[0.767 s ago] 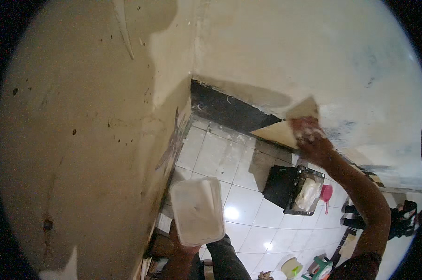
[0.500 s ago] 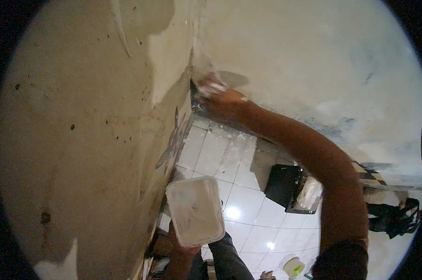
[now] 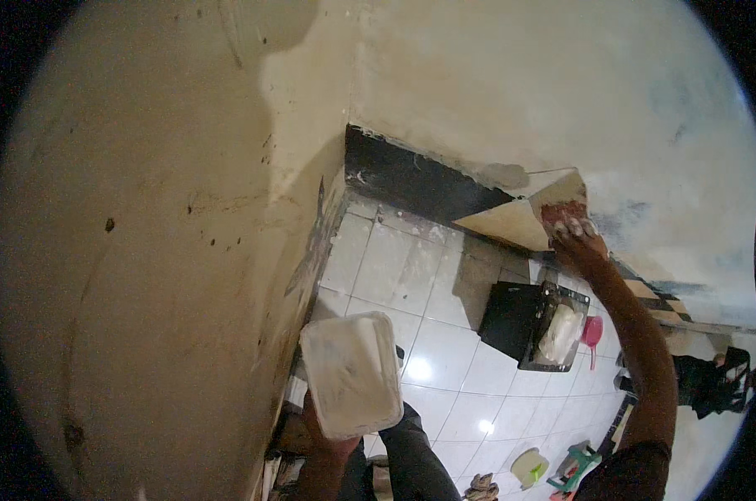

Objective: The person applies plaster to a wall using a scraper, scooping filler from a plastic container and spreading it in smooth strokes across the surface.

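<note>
My left hand (image 3: 334,442) is wrapped under a rectangular pale plastic tub (image 3: 349,376), smeared inside with whitish paste. In my right hand (image 3: 580,242) is a putty scraper (image 3: 566,200) with a reddish middle and a broad, pale blade, its edge against or very close to the right-hand wall (image 3: 495,83). The fingers of that hand are whitened. A small grey patch (image 3: 505,175) lies on the wall just left of the blade. Below the scraper runs a border of black (image 3: 420,171) and cream (image 3: 491,224) shapes along the wall's foot.
The stained left wall (image 3: 161,275) meets the right wall in a corner. On the white tiled floor (image 3: 432,359) stand a black box (image 3: 512,321) with a white bundle (image 3: 560,334), a pink dipper (image 3: 593,331), a pale green container (image 3: 528,468) and a green item (image 3: 576,466).
My right hand has swept from the corner rightward along the wall with the scraper, uncovering the black border. The tub in my left hand has hardly moved.
</note>
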Motion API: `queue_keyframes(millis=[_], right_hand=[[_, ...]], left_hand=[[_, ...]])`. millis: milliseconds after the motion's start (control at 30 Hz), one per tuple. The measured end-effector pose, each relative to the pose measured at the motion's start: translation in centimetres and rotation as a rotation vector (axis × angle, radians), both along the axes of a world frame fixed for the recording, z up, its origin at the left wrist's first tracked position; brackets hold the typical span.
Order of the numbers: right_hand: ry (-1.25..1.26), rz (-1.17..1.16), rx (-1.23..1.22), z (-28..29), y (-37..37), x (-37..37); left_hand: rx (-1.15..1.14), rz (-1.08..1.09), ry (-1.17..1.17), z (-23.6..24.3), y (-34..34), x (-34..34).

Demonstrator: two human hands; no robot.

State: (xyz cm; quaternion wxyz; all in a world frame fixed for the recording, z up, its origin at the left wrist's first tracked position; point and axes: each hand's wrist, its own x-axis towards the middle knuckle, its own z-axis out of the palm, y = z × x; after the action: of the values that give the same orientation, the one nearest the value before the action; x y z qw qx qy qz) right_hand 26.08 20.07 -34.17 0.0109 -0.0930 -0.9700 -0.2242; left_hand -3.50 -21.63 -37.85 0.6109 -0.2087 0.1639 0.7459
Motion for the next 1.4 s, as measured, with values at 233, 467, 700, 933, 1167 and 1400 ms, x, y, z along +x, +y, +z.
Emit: queue_keyframes(millis=[233,467,700,933,1167,1400], right_hand=[[1.347,-0.892,-1.045,-6.5,-9.1,-4.6],[2.010,-1.096,-2.092,-10.6,-9.4,-18.1],[1.979,-0.838,-2.064,-11.0,-4.1,-18.7],[2.352,-0.702,-2.078,1.2,-2.2,-21.0],[1.946,-0.726,-2.171,-3.0,-7.6,-21.1],[1.735,-0.701,-2.384,-9.8,-3.0,-24.6]], left_hand=[[0.010,-0.085,0.034,1.1,2.2,-0.1],[-0.098,-0.068,0.069,-0.4,-1.1,-1.1],[-0.107,-0.076,0.082,-0.8,-0.8,-0.9],[-0.088,-0.085,0.072,-0.2,0.5,-1.2],[-0.013,-0.134,0.041,0.7,3.0,-1.0],[-0.043,-0.122,0.043,-0.2,1.8,-1.1]])
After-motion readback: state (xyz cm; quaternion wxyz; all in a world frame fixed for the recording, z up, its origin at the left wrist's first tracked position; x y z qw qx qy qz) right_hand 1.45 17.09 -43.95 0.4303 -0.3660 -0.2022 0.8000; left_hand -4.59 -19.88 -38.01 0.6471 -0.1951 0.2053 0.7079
